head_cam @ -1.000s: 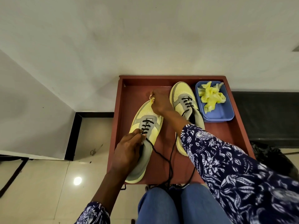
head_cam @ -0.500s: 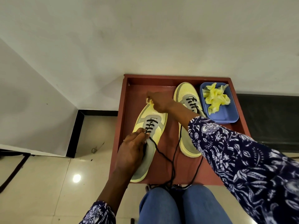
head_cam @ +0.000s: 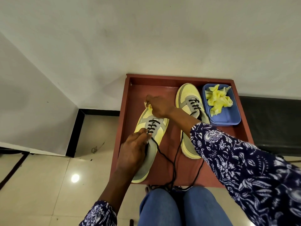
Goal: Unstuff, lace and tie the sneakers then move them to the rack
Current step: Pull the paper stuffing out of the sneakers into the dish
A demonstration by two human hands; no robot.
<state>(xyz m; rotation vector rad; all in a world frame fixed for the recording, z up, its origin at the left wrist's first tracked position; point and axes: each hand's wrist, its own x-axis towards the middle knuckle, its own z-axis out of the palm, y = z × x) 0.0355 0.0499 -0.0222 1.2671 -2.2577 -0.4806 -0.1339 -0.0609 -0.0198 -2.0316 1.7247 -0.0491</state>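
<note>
Little has moved: left hand (head_cam: 136,148) still pinches the black lace (head_cam: 160,152) at the near sneaker (head_cam: 153,136); right hand (head_cam: 158,106) fingers grip its toe; lacing continues.

Even indoor light, glare spot on floor tiles (head_cam: 75,178), wide-angle edge bending.

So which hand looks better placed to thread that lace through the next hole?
Probably the left hand: its fingers already pinch the lace at the near sneaker's eyelets. The right hand is busy gripping the toe.
</note>
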